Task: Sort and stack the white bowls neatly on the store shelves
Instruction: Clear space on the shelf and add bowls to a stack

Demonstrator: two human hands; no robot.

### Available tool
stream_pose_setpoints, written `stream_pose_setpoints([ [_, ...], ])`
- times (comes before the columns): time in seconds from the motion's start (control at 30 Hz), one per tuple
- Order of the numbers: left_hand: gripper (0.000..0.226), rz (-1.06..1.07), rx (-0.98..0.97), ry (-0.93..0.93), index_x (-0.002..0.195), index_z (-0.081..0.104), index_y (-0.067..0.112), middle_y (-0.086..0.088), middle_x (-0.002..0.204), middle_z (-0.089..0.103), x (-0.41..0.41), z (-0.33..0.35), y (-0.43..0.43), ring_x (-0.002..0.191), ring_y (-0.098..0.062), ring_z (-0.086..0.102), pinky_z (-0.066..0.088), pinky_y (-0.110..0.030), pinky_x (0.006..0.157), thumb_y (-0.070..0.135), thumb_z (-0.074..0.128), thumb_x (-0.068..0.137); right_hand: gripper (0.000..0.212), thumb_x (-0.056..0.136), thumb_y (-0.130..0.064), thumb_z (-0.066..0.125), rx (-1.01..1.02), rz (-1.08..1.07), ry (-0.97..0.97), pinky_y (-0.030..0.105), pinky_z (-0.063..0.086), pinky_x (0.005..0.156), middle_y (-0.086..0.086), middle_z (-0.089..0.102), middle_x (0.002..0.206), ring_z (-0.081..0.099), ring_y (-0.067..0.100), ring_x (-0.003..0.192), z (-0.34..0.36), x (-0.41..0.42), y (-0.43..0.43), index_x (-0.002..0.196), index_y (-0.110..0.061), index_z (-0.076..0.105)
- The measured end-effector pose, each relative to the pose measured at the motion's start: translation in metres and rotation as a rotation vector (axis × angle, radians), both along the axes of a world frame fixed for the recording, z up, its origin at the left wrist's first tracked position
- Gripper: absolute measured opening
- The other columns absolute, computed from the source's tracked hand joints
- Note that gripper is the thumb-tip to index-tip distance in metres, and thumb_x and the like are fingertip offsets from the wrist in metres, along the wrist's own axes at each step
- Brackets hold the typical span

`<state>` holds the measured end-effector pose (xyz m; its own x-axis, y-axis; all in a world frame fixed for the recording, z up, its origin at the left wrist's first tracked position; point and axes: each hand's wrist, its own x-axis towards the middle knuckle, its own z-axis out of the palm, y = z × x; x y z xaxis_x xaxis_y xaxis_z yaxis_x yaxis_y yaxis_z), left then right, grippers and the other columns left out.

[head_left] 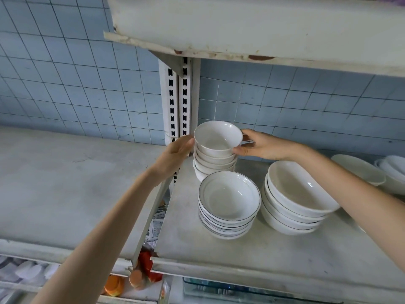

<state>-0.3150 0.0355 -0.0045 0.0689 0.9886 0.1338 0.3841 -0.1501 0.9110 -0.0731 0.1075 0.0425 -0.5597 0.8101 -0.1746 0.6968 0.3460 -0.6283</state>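
So from the head camera, the whole thing hinges on how the small bowl stack [215,159] sits between the two hands: it's tucked in the back left corner of the shelf [274,255], right up by the slotted upright [178,95], and the hands come at it from opposite sides. The left hand [175,153] is flat and fairly open, palm pressed against the left side of the stack, more steadying than gripping. The right hand [257,145] has thumb and fingers curled around the right rim of the top bowl [218,138], so that one's pinched loosely, not a full fist. Top bowl looks tilted a bit toward the camera and not fully nested, so my guess is the next move is just settling it straight down along the stack's vertical axis. Both hands are about equally close, but the right one is doing the actual holding. In front of it sit the black-rimmed bowl stack [229,202] and, just beside that, a bigger tilted bowl stack [293,198], so there's not much room to pull anything forward.
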Motion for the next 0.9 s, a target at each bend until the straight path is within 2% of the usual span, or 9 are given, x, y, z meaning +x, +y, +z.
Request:
stream_pose_setpoints([
  [0.07,0.026,0.014,0.019,0.162,0.121,0.052,0.013,0.002,0.115,0.054,-0.006,0.002,-0.009,0.107,-0.010,0.048,0.036,-0.006,0.083,0.021,0.035,0.104,0.102,0.062,-0.080,0.054,0.070,-0.007,-0.099,0.038,0.037,0.108,-0.002,0.042,0.144,0.044,0.012,0.129,0.005,0.005,-0.014,0.141,-0.020,0.033],
  [0.13,0.042,0.068,0.019,0.366,0.140,0.044,0.011,-0.004,0.126,0.058,-0.011,0.005,-0.023,0.116,-0.019,0.053,0.038,-0.024,0.092,0.029,0.036,0.103,0.101,0.065,-0.076,0.046,0.163,-0.012,-0.222,0.036,0.034,0.109,0.002,0.036,0.149,0.040,0.018,0.132,0.011,0.011,-0.027,0.145,-0.018,0.027],
  [0.2,0.050,0.099,0.032,0.539,0.145,0.039,0.013,-0.010,0.134,0.056,-0.012,0.012,-0.038,0.120,-0.026,0.053,0.041,-0.035,0.098,0.037,0.035,0.101,0.092,0.072,-0.070,0.041,0.253,-0.050,-0.300,0.033,0.029,0.110,0.001,0.031,0.152,0.033,0.019,0.136,0.016,0.018,-0.043,0.146,-0.017,0.025],
  [0.33,0.053,0.149,0.096,0.831,0.144,0.038,0.019,0.000,0.145,0.046,-0.002,0.025,-0.062,0.127,-0.025,0.048,0.038,-0.037,0.099,0.047,0.032,0.099,0.082,0.078,-0.071,0.033,0.419,-0.216,-0.347,0.039,0.031,0.108,-0.003,0.032,0.151,0.039,0.025,0.131,0.019,0.034,-0.077,0.144,-0.021,0.031],
  [0.4,0.053,0.187,0.167,0.879,0.137,0.045,0.016,-0.002,0.137,0.054,0.004,0.027,-0.072,0.121,-0.027,0.052,0.041,-0.038,0.096,0.051,0.033,0.099,0.079,0.080,-0.071,0.027,0.544,-0.273,-0.413,0.042,0.030,0.108,-0.006,0.033,0.150,0.038,0.025,0.131,0.018,0.042,-0.094,0.143,-0.023,0.033],
  [0.5,0.069,0.197,0.289,0.909,0.133,0.050,0.013,-0.004,0.134,0.057,0.013,0.026,-0.083,0.119,-0.027,0.055,0.041,-0.041,0.100,0.062,0.025,0.092,0.079,0.081,-0.067,0.016,0.669,-0.344,-0.495,0.044,0.021,0.112,-0.006,0.029,0.152,0.028,0.017,0.138,0.014,0.057,-0.116,0.144,-0.022,0.030],
  [0.6,0.076,0.196,0.342,0.948,0.136,0.049,0.015,-0.003,0.137,0.055,0.025,0.026,-0.089,0.123,-0.026,0.054,0.038,-0.044,0.105,0.065,0.019,0.087,0.071,0.088,-0.063,0.017,0.694,-0.436,-0.517,0.045,0.015,0.115,-0.007,0.026,0.153,0.023,0.014,0.140,0.006,0.076,-0.135,0.146,-0.023,0.028],
  [0.73,0.078,0.211,0.370,0.978,0.137,0.049,0.014,-0.005,0.139,0.054,0.042,0.030,-0.097,0.125,-0.028,0.053,0.039,-0.046,0.104,0.065,0.019,0.087,0.087,0.080,-0.074,0.006,0.738,-0.541,-0.453,0.049,0.020,0.113,-0.004,0.031,0.152,0.029,0.017,0.139,-0.004,0.105,-0.153,0.143,-0.022,0.035],
  [0.9,0.076,0.218,0.392,0.973,0.136,0.051,0.011,-0.007,0.136,0.056,0.075,0.032,-0.104,0.122,-0.030,0.055,0.042,-0.048,0.101,0.063,0.022,0.088,0.093,0.075,-0.078,-0.006,0.709,-0.583,-0.447,0.048,0.022,0.114,-0.005,0.024,0.155,0.022,0.017,0.142,-0.023,0.156,-0.169,0.147,-0.028,0.025],
])
